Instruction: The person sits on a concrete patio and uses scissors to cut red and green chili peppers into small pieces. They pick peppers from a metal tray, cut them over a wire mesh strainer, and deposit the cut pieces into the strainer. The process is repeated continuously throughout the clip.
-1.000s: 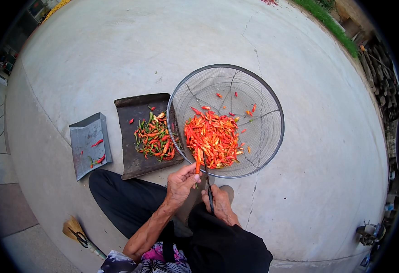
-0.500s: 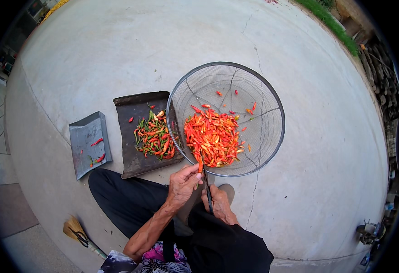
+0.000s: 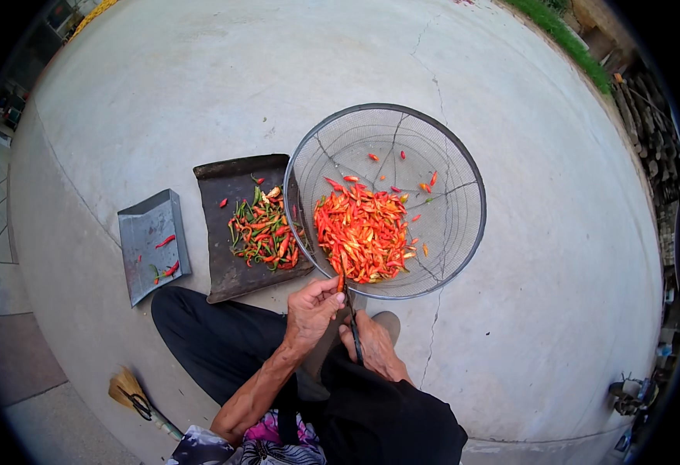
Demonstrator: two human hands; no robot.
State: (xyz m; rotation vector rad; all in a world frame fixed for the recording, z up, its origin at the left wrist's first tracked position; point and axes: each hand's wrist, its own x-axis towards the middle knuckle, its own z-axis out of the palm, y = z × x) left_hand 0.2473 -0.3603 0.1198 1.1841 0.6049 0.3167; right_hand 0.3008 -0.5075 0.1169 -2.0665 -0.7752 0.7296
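Left hand: we find the left hand (image 3: 311, 308) just below the near rim of the mesh basket, its fingers (image 3: 332, 288) pinched narrow around one red chili (image 3: 341, 284), which stands roughly upright between them.
Right hand: we note the right hand (image 3: 375, 346) lower and slightly to the right, resting over the person's dark-clothed lap, its fingers closed around the handles of dark scissors (image 3: 353, 325).
Scissors: we see the blades pointing up toward the held chili; we cannot tell whether they touch it.
Mesh basket: we record a round wire mesh basket (image 3: 456, 225) on the concrete floor (image 3: 200, 85), directly ahead of the hands.
Basket contents: we find a dense heap of red and orange chilies (image 3: 362, 232) in its near left part, with a few loose ones scattered toward the far side.
Dark tray: we note a dark flat tray (image 3: 231, 263) just left of the basket, its right edge touching or slipping under the basket rim; it carries a pile of mixed green and red chilies (image 3: 262, 232).
Grey dustpan: we see a grey metal dustpan (image 3: 144, 232) further left, apart from the tray, holding a few red chilies.
Hand broom: we find a small straw broom (image 3: 127, 387) on the floor at lower left, beside the person's leg.
Floor: we record a crack in the concrete running away beyond the basket.
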